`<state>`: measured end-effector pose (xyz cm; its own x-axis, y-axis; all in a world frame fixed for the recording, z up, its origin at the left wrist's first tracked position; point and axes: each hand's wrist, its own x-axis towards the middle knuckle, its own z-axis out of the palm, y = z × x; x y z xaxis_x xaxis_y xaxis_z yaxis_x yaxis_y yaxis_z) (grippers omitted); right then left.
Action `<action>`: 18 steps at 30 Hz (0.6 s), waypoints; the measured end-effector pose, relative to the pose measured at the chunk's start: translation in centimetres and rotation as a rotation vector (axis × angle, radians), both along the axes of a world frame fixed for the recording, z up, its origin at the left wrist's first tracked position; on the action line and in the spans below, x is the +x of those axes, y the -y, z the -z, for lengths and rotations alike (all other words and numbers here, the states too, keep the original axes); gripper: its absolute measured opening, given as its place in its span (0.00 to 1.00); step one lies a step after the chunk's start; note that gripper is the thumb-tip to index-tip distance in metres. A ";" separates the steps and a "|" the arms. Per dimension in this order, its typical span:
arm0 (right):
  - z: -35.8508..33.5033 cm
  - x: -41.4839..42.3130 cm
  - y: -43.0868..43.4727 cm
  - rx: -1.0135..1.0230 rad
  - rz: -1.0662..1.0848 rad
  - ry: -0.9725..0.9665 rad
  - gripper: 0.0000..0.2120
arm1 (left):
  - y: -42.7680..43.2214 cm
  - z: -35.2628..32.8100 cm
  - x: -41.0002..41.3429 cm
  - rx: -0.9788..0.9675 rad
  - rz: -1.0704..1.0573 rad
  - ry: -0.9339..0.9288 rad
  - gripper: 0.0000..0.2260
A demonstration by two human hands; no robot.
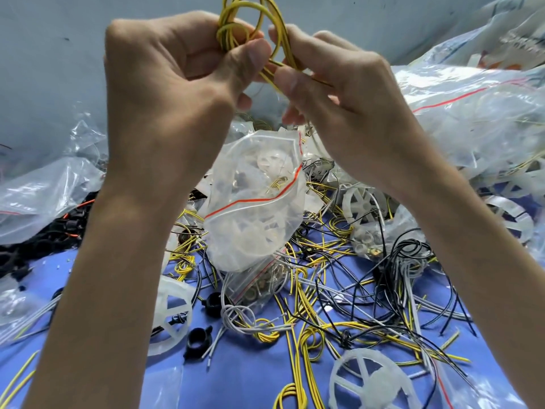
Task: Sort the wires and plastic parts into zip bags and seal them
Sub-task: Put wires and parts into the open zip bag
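Yellow wire [253, 13], thin, glossy, looped, pinched between both hands

Left hand [177, 72] and right hand [333, 84] both pinch a looped yellow wire [259, 22]; zip bag [256, 202] beneath.

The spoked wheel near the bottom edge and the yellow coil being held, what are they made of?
The translucent white spoked wheel looks like moulded plastic, milky and matte. The yellow looped wire looks plastic-insulated: smooth, slightly glossy, bending in soft curves; its core is not visible.
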<state>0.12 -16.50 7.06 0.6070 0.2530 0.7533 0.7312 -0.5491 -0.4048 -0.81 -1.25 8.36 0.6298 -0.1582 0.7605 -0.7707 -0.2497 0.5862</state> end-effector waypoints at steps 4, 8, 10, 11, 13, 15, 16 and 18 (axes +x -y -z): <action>0.2 0.2 0.1 0.091 -0.082 -0.033 0.14 | -0.1 0.1 0.0 -0.035 -0.041 0.005 0.04; 0.1 0.1 0.2 0.168 -0.124 -0.065 0.13 | -0.2 -0.1 -0.4 -0.020 -0.017 -0.026 0.03; 0.1 -0.1 0.0 0.157 -0.130 -0.086 0.14 | -0.1 -0.2 -0.5 -0.014 -0.002 -0.028 0.03; 0.1 -0.2 -0.2 0.132 -0.119 -0.092 0.15 | -0.1 -0.2 -0.6 -0.012 0.005 -0.030 0.02; 0.2 -0.3 -0.4 0.074 -0.075 -0.085 0.15 | 0.0 -0.1 -0.7 0.001 0.007 -0.028 0.03; 0.3 -0.3 -0.3 0.065 -0.066 -0.094 0.14 | 0.1 -0.1 -0.7 0.022 -0.012 -0.024 0.03; 0.3 -0.4 -0.3 0.075 -0.079 -0.098 0.12 | 0.1 -0.1 -0.7 0.024 -0.023 -0.027 0.03; 0.3 -0.5 -0.1 0.108 -0.121 -0.104 0.10 | 0.0 -0.1 -0.5 0.012 -0.042 -0.036 0.03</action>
